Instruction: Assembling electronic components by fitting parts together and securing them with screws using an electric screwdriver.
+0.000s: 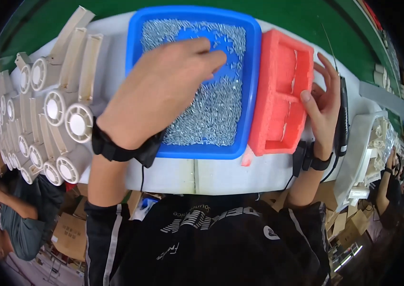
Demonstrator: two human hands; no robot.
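A blue plastic tray (254, 86) holds a thick layer of small silver screws (211, 112), with its blue bottom showing in the upper middle. Over that bare patch is my left hand (163, 81), thumb and fingers pinched together. Whatever may be between the fingertips is too small or hidden to make out. To the right stands a red foam box (266, 95) with two compartments. My right hand (325, 100) rests at its right side, thumb near the rim and fingers spread. Just right of that hand is a black electric screwdriver (342, 117) with a long thin bit.
Cream plastic parts with round ends and long arms (78, 121) crowd the left of the white table (163, 178). At the right lies a grey bin (359, 157) with more pale parts. Other people work at both sides; cardboard boxes (71, 236) stand below.
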